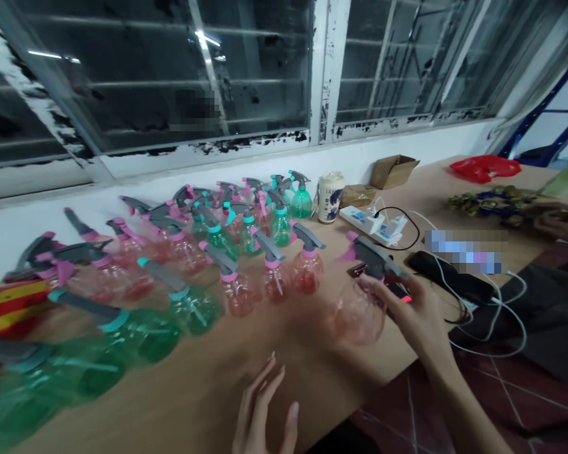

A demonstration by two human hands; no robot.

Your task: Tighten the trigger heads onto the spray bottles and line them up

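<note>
Right of centre, the right hand's fingers (377, 291) pinch the pink spray bottle (357, 320) by its neck; the left hand (257, 430), fingers loosely spread at lower centre, could best steady its base.

Glossy clear plastic bottle (357, 318), smooth tabletop (312, 366); matt cardboard (392, 174)

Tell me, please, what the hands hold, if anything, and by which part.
The right hand holds a pink spray bottle by its neck; the left hand holds nothing.
</note>
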